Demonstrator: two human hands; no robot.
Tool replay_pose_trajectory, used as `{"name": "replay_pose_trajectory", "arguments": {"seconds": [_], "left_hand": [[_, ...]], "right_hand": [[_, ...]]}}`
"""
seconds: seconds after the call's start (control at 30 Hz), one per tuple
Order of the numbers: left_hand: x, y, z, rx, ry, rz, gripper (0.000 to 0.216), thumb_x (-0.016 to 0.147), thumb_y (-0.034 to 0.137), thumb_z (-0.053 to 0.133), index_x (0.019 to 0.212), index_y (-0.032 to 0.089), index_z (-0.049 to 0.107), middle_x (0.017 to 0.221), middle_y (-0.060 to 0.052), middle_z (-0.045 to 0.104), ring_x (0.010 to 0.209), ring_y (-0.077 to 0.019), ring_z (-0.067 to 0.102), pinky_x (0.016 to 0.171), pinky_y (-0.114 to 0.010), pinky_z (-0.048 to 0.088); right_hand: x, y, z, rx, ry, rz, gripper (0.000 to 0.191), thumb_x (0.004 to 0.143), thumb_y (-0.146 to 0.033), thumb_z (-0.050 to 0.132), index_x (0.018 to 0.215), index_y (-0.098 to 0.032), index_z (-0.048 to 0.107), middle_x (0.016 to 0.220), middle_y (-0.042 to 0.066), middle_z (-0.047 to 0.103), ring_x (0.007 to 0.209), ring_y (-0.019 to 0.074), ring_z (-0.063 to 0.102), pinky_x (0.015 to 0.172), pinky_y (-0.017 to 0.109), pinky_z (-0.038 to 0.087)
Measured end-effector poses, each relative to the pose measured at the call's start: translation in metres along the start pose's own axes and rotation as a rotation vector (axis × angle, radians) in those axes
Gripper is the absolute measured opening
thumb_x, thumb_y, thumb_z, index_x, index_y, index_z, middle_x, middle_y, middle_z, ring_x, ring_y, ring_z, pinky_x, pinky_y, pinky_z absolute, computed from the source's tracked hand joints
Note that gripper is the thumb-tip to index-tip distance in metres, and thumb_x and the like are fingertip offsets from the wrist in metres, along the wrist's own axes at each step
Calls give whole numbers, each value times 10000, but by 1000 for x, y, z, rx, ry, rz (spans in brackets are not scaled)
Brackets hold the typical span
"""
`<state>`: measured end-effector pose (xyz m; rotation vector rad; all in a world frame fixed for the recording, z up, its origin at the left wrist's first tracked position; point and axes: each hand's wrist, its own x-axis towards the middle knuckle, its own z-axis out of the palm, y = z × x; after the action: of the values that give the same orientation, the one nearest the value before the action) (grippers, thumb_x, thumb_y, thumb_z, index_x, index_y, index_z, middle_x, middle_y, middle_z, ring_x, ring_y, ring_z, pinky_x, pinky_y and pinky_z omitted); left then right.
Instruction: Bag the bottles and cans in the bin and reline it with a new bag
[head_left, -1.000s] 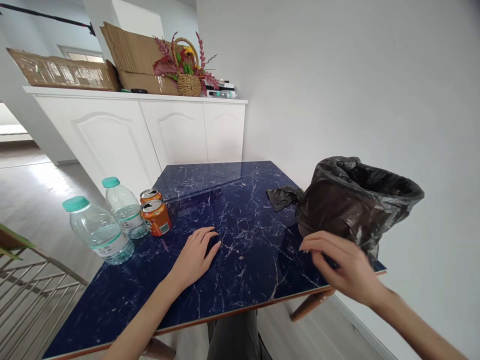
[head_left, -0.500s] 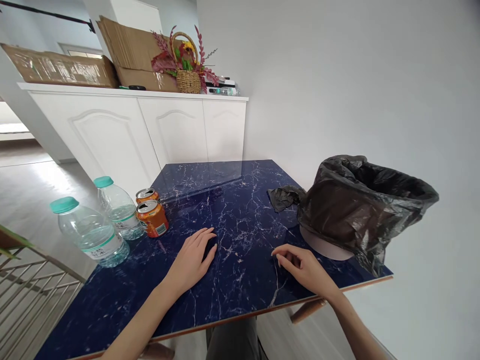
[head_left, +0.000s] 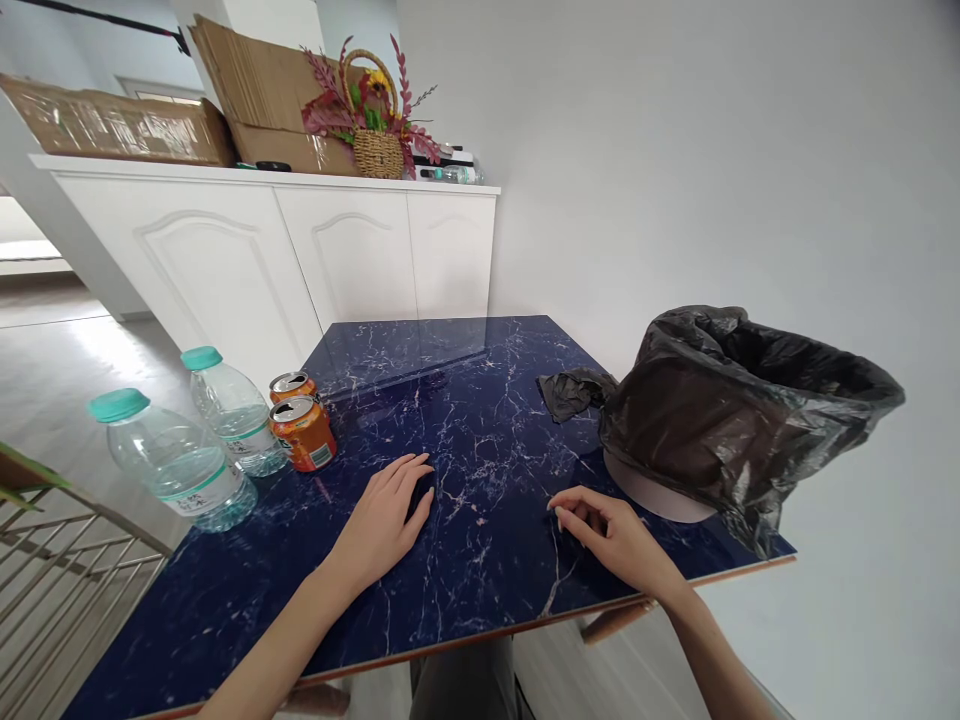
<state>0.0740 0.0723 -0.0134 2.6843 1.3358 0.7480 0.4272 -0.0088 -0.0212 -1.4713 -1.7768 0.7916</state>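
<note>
My left hand (head_left: 382,520) lies flat and open on the dark blue marble table (head_left: 465,420), fingers stretched forward, holding nothing. My right hand (head_left: 611,535) rests on the table to its right with fingers loosely curled and nothing in them, a short way in front of a bin lined with a black bag (head_left: 735,410) at the table's right edge. Two orange drink cans (head_left: 301,430) and two clear water bottles with teal caps (head_left: 176,460) stand at the table's left side, left of my left hand.
A white cabinet (head_left: 300,250) stands behind the table, carrying cardboard boxes (head_left: 120,125), a wicker flower basket (head_left: 375,120) and a bottle lying down. A white wall runs along the right. A metal railing (head_left: 52,580) is at the lower left.
My right hand has come away from the bin and down onto the table, ending in front of it. My left hand has stayed put.
</note>
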Motion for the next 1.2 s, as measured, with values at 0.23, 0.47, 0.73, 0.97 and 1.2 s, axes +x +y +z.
{"name": "replay_pose_trajectory", "arguments": {"seconds": [0.23,0.47,0.73,0.97,1.2], "left_hand": [[1,1,-1,5,0,6,333,1104,424,482,1366,256,601,1521,-97,645,1485,-310,534,1216,-568,463],[1,3,-4,16,-26,-5,355,1110,427,467,1386,251,602,1538,-95,633,1501,-306,520,1223,-563,462],[1,3,-3,25,-22,-1,347,1111,414,468,1380,242,603,1534,-95,636,1498,-298,523,1222,-554,463],[0,1,-1,29,-28,-2,342,1111,411,469,1378,243,602,1544,-88,630,1508,-298,510,1230,-559,452],[0,-1,1,31,-11,10,342,1113,409,471,1388,248,595,1546,-84,628,1504,-296,514,1225,-557,460]], "right_hand": [[-1,-2,0,29,-1,21,373,1063,-573,550,1145,-264,742,892,24,734,728,182,580,632,300,401],[-2,-5,-1,30,-16,51,399,1066,-602,529,1151,-271,735,888,20,721,708,175,538,629,301,383],[-1,-3,1,26,1,32,377,1069,-575,532,1138,-267,739,873,15,715,710,173,551,628,303,389],[-1,1,2,29,10,29,360,1070,-560,541,1139,-268,741,869,7,718,713,169,554,635,297,388],[-1,3,4,50,22,23,342,1069,-538,549,1131,-263,742,867,7,712,713,168,546,640,291,399]]}}
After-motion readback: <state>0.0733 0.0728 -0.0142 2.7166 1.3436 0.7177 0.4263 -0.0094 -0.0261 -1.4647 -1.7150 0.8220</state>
